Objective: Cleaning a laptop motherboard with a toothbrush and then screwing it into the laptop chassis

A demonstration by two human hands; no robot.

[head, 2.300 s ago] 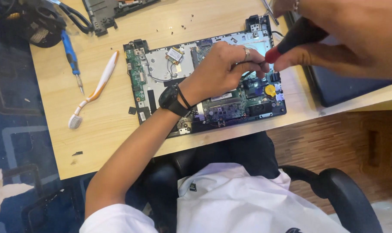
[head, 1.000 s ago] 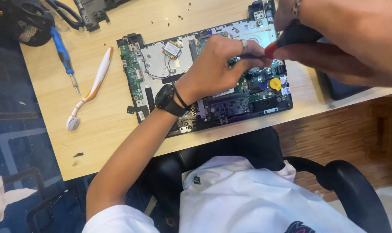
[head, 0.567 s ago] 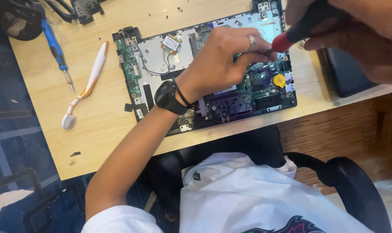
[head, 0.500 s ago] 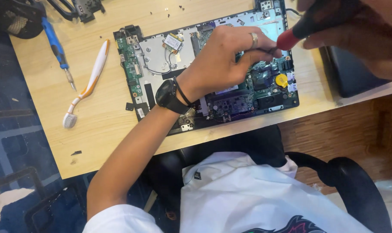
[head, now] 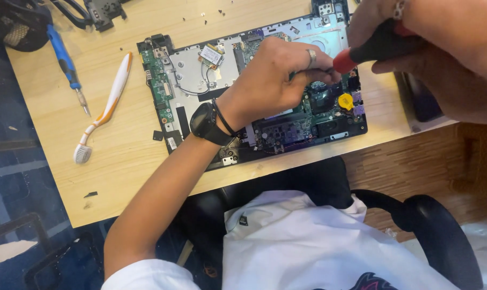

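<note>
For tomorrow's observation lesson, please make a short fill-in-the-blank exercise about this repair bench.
1. The right hand grips a screwdriver with a black and ____ handle.
2. The left hand rests on the opened ____, on the wooden desk.
3. The left wrist wears a black ____.
4. Beside the blue screwdriver lies a white and orange ____.

Missing words: red; laptop; watch; toothbrush

Left forearm bare, stretched forward from lower left, wrist bent slightly inward. Left hand [head: 273,80] palm down, fingers curled, fingertips pinched together at right. Right hand [head: 442,64] enters from upper right, close to camera, fingers wrapped in closed grip, knuckles up. Hands nearly meet, fingertips just beside each other.
</note>
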